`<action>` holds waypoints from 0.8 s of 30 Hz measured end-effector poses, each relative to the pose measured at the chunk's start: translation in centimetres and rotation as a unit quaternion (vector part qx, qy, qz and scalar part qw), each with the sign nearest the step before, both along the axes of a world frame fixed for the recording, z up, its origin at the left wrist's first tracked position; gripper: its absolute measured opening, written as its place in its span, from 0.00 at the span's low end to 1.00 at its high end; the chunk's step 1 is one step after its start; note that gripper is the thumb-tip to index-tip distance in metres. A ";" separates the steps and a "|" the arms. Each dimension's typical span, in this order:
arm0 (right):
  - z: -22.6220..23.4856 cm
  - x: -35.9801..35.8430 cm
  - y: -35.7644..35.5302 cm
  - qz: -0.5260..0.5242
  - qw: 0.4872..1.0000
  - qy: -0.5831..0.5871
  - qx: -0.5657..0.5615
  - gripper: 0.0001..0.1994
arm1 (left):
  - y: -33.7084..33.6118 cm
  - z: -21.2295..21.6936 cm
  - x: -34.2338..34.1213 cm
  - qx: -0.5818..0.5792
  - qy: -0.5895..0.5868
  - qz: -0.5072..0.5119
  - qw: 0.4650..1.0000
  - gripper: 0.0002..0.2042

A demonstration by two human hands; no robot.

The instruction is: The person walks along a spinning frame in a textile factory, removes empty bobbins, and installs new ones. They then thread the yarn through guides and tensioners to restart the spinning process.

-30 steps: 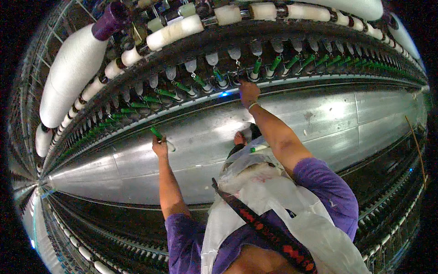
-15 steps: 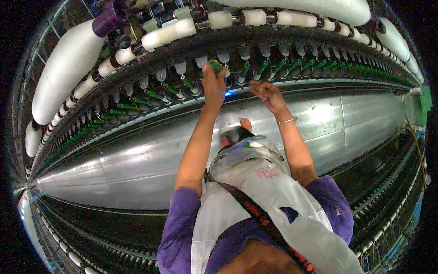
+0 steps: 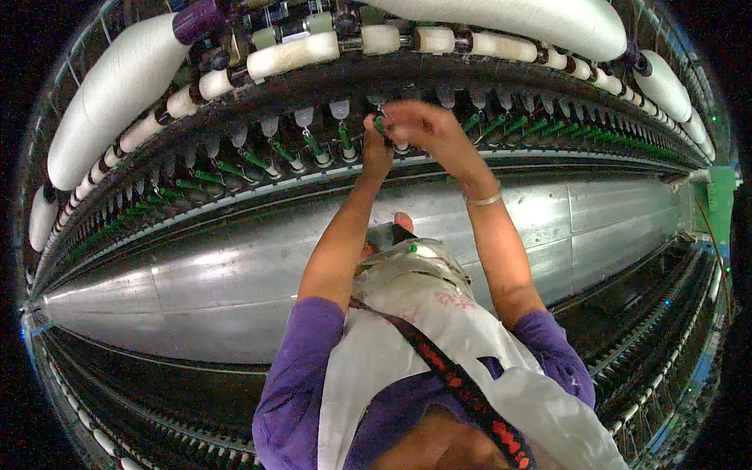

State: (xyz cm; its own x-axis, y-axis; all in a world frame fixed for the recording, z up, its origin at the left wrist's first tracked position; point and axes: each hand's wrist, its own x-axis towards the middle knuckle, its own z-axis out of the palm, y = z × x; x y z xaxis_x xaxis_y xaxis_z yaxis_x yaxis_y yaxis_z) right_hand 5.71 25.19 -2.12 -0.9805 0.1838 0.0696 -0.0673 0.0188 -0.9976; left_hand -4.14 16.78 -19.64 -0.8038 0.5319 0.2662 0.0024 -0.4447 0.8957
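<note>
Here, left hand [image 3: 376, 153]: raised to the spinning frame, its fingers narrow and seemingly closed about a green bobbin [image 3: 380, 124]; a grip from below would leave the bobbin's upper part within reach of the other hand.
Right hand [image 3: 429, 129]: arched in from the right, knuckles up, just beside the left one; blur hides the fingertips, so whether they pinch anything cannot be told.
Green bobbin: between the two hands, in line with the row; whether it sits on a spindle is hidden.
Bobbin row [image 3: 345, 139]: green tubes ranked to either side of the hands, each below a grey hanging plate [image 3: 304, 117], spaced presumably so every position gets its own thread.
White rollers [image 3: 294, 55]: strung along a bar above the plates, apparently to feed the line below.
Large white package [image 3: 117, 98]: slung at upper left on a purple holder [image 3: 196, 22], likely kept high to leave the working row clear to reach.
Apron [image 3: 376, 333]: white, over purple sleeves; a green-ended white tube [image 3: 425, 251] rests at its front fold, perhaps carried there to free both hands.
Metal floor [image 3: 219, 274]: running between the machines, a foot [image 3: 403, 222] showing beyond the apron.
</note>
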 end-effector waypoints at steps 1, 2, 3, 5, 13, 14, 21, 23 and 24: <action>1.6 -1.2 -0.4 0.014 0.999 0.037 0.004 0.17 | 0.3 -1.1 0.1 -0.013 0.005 0.007 1.000 0.15; 3.0 -2.3 -0.9 -0.004 1.000 0.005 0.019 0.16 | 0.5 -2.0 0.4 -0.092 0.057 0.047 0.993 0.19; 4.3 -3.1 -1.4 -0.006 0.999 0.014 0.029 0.16 | 0.6 -2.8 0.5 -0.138 0.083 0.069 0.984 0.24; 5.9 -3.8 -1.8 -0.018 0.999 0.030 0.041 0.15 | -0.2 -3.0 1.0 -0.267 0.186 0.134 0.936 0.37; -6.1 -2.3 2.4 -0.176 0.967 -0.004 0.186 0.03 | -8.0 15.0 -2.7 -0.254 0.488 0.338 0.763 0.26; -9.0 -2.2 1.5 -0.226 0.953 -0.054 0.196 0.05 | -8.4 17.7 -3.7 -0.302 0.522 0.388 0.696 0.26; -11.8 -3.0 -3.6 -0.038 0.998 -0.040 -0.025 0.05 | -7.0 28.3 -8.6 -0.468 0.631 0.279 0.552 0.17; -8.4 -3.7 -1.6 -0.022 0.996 0.014 0.082 0.05 | -7.6 29.0 -7.6 -0.501 0.612 0.243 0.561 0.17; -6.8 -3.4 0.0 -0.031 0.977 0.089 0.190 0.06 | -8.2 29.1 -6.8 -0.516 0.607 0.241 0.553 0.19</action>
